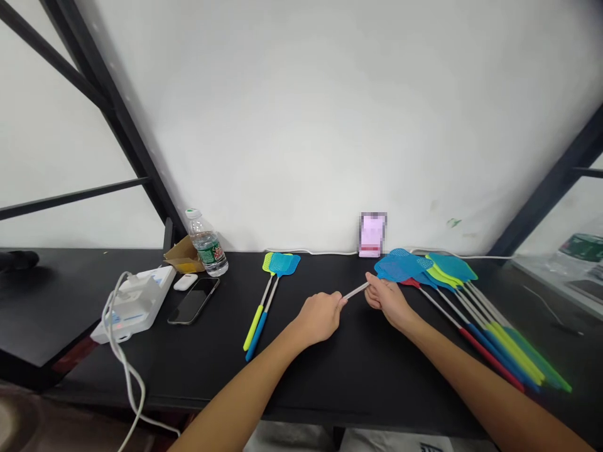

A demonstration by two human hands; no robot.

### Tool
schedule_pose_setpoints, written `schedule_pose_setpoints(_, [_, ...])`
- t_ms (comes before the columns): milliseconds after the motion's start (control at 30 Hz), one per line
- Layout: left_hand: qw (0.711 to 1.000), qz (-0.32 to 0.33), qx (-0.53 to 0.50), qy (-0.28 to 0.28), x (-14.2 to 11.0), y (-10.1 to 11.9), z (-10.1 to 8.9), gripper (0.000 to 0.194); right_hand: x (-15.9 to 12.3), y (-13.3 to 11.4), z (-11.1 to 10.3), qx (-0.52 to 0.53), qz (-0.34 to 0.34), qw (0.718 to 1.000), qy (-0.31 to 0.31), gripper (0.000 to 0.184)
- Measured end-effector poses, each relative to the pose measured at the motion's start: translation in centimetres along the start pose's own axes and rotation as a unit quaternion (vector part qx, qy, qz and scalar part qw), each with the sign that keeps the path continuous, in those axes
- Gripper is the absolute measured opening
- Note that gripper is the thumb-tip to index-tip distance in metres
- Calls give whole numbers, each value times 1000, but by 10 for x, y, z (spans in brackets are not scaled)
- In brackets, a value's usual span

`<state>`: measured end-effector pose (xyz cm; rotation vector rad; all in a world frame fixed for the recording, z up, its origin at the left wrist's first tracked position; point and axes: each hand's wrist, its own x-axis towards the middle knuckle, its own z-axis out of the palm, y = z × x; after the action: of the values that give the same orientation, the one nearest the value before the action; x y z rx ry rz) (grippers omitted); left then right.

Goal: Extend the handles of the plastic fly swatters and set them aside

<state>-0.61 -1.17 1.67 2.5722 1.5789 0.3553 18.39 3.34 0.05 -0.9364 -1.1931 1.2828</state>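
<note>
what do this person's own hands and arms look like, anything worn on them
The left hand and right hand are both ungloved, with no ring that I can make out. The left forearm and right forearm are bare out to the picture's edge: no sleeve, watch, bracelet or marking shows. Fingernail detail is too small to tell.

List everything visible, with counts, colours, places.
Desk: one, black, beneath
Wall: one, white, behind
Swatter pair: two, yellow and blue, left
Swatter pile: several, red, blue, yellow, green, right
Held swatter: one, blue, right of centre
Bottle: one, clear, left
Box: one, brown, beside bottle
Earphone case: one, white, left
Phone: one, black, left
Power strip: one, white, left
Cables: several, white, left
Pixelated item: one, pink, against wall
Blurred object: one, green, right edge
Beams: several, black, both sides
Left hand: one, bare, gripping held swatter
Right hand: one, bare, holding it too
</note>
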Motion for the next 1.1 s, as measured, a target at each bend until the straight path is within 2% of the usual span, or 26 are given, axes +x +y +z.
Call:
schedule_pose_setpoints(67, [1000,-1,10,5,0,0,2,44,-1,-1,0,-1,10,1000,0,63])
schedule_pose_setpoints(267, [999,-20,31,28,6,2,9,36,-7,1,0,34,29,997,70,57])
schedule_pose_setpoints(467, [996,-26,28,83,6,6,12,30,-10,4,4,44,45,997,53,52])
schedule_pose_setpoints(700, [986,8,103,128,20,32,25,28,-16,13,23,60,47,996,40,53])
schedule_pose_setpoints(833, [986,9,103,129,26,47,30,30,-17,10,12,69,54,996,33,49])
schedule_pose_setpoints(967, [990,-22,90,109,25,56,27,32,-16,9,-1,62,53,997,12,48])
schedule_pose_setpoints(1100, [990,-47,71,115,24,62,23,35,-16,11,-4,68,55,996,-7,46])
